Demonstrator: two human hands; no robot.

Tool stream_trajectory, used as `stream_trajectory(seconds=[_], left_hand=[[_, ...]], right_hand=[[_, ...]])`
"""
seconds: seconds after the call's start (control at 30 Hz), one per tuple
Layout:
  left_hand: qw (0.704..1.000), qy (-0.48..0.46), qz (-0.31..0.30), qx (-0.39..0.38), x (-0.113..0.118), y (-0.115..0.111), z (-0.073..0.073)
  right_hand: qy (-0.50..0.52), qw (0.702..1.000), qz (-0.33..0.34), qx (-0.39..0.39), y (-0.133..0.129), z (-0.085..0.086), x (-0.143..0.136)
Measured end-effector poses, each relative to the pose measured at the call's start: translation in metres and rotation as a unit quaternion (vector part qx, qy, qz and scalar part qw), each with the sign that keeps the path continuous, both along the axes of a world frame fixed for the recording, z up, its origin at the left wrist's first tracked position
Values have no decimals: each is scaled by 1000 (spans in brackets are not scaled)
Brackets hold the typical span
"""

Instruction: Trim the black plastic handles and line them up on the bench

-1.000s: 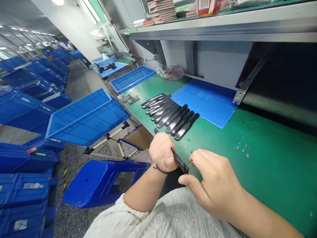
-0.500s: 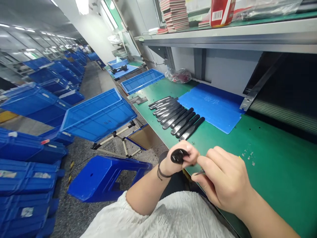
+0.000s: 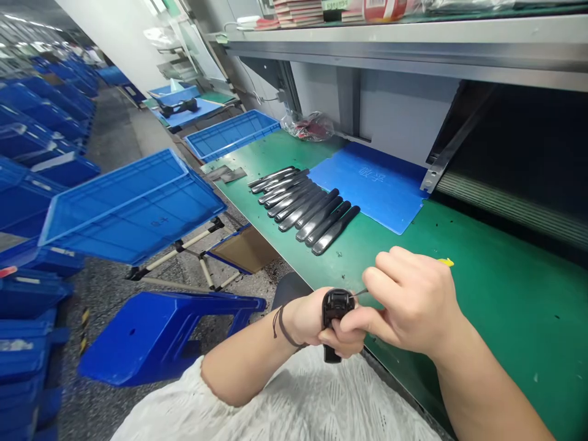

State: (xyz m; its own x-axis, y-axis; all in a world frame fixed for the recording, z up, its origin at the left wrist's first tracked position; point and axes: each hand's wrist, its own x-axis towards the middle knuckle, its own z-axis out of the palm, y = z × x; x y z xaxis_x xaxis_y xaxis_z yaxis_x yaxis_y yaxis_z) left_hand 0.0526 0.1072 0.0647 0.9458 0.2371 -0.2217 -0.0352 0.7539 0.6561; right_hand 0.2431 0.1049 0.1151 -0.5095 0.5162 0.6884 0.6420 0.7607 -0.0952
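My left hand (image 3: 305,318) is closed round a glossy black plastic part (image 3: 331,355), held upright with its hollow, ribbed end facing up. My right hand (image 3: 408,300) grips a thin tool; its narrow metal tip (image 3: 361,293) reaches the rim of the black part. A yellow bit (image 3: 445,262) shows behind the right knuckles, seemingly the tool's other end; the rest is hidden in the fist. The right thumb presses against the black part beside the left fingers. On the green table (image 3: 487,318), beyond my hands, several similar long black parts (image 3: 328,229) lie in a slanting row.
A blue sheet (image 3: 372,187) lies behind the row. Dark flat pieces (image 3: 234,175) rest near the left edge. A shelf (image 3: 390,46) overhangs the table. To the left stand a blue crate (image 3: 128,208) on a frame, a blue stool (image 3: 138,337) and stacked blue bins.
The black part has turned so its hollow end faces up toward me. My right hand has brought the tool's tip onto its rim. The whole view has shifted to the right.
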Motion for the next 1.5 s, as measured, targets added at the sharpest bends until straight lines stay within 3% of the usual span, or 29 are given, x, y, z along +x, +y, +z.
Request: stream_trajectory(seconds=[0.2,0.53,0.6,0.67,0.73,0.83,0.9,0.97,1.2,1.37,1.5], left_hand=[[1000,-11,0,9,1,1,0],[1000,4,-5,-9,4,3,5],[1000,15,11,-4,2,4,4],[997,23,72,34,0,5,4],[970,55,194,133,-3,6,5],[854,159,369,329,-9,6,12],[779,212,424,410,-11,5,17],[740,236,442,448,-12,4,19],[695,285,427,503,-9,2,11],[693,302,418,504,-6,3,11],[707,315,405,487,-3,4,17]], right_hand=[[0,1000,9,-3,1,-3,1],[2,998,-6,67,4,-6,1],[17,998,17,65,4,-5,3],[36,997,49,49,3,-3,4],[52,997,52,14,0,0,3],[73,996,10,-57,-8,2,-4],[81,993,-3,-88,-15,0,-12],[82,991,-10,-101,-20,-4,-19],[53,994,-63,-66,-23,-10,-28],[23,995,-89,-26,-24,-6,-26],[15,993,-113,24,-25,-5,-25]])
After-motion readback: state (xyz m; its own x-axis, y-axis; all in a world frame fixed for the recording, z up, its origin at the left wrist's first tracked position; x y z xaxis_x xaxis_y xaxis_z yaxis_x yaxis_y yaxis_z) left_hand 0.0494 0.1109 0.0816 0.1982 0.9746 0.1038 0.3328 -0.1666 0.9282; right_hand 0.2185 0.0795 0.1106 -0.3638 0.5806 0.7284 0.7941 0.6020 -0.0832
